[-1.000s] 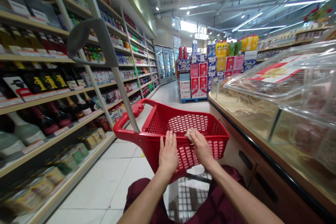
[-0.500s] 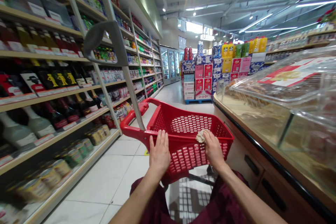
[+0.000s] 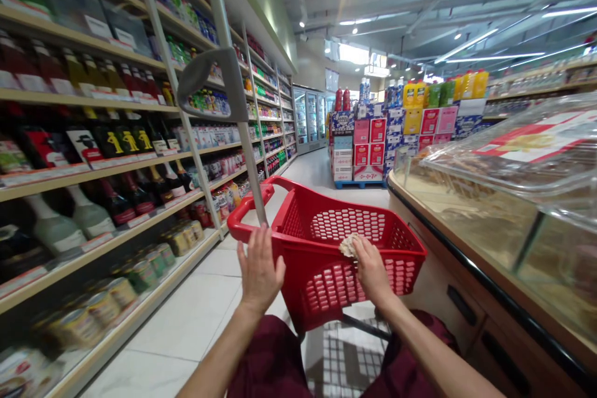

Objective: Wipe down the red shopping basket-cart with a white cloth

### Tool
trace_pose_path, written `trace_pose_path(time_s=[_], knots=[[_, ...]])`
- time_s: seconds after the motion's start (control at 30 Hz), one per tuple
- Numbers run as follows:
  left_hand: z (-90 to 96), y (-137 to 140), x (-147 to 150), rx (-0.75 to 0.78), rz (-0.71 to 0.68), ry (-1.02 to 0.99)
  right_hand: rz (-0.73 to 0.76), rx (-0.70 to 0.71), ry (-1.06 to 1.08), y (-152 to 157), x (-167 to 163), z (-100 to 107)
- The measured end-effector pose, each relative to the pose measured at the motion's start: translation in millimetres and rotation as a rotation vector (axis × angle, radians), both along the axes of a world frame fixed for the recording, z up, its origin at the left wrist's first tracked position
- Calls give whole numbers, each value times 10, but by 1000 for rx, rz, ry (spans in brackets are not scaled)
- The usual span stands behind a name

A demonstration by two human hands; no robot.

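A red plastic shopping cart (image 3: 321,255) with honeycomb-holed sides stands in front of me, its handle end to the left. My right hand (image 3: 370,267) is closed on a crumpled off-white cloth (image 3: 349,246), which lies against the near top rim of the basket. Fingers apart and pointing up, my left hand (image 3: 262,270) is close to the cart's handle corner. Nothing is in that hand; whether its fingertips touch the cart, I cannot tell. A grey pole with a looped grip (image 3: 214,84) rises behind the cart's handle.
Shelves of bottles and cans (image 3: 116,143) run along the left. Close on the right is a counter with a black edge (image 3: 461,249) and clear plastic covers (image 3: 508,143). Ahead, stacked drink boxes (image 3: 368,143) stand on a blue pallet (image 3: 360,185), with glass-door fridges (image 3: 308,115) beyond.
My left hand has moved left and up from the basket side toward the handle corner. My right hand has slid the cloth left along the rim. The view has shifted slightly left.
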State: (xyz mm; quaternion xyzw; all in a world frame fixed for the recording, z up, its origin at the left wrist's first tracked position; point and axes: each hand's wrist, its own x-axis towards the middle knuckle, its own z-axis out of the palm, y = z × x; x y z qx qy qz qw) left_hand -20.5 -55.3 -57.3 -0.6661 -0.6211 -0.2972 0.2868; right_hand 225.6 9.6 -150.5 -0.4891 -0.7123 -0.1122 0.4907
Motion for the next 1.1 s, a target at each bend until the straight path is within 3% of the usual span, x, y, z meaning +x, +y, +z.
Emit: trace_pose_path(time_s=[0.1,0.27,0.33,0.4,0.57,0.77,0.9,1.0,1.1], knots=[[144,55,-249,-24,107,-10,52,-25,36,-2,-171,67],[136,117,-294,-128,89,101,309,43,92,-101,-1137,476],[103,113,-263,-123,89,106,379,79,71,-126,-1348,588],[90,105,-244,-129,85,99,404,94,37,-110,-1342,599],[100,102,-215,-151,66,72,298,46,118,11,-1046,526],[100,92,-195,-161,46,95,479,78,39,-120,-1427,734],[86,99,-234,-154,21,111,484,156,-27,-234,-1345,751],[61,120,-269,-125,20,105,492,218,-95,-284,-1218,674],[41,135,-302,-101,29,98,503,246,-204,-343,-1228,375]])
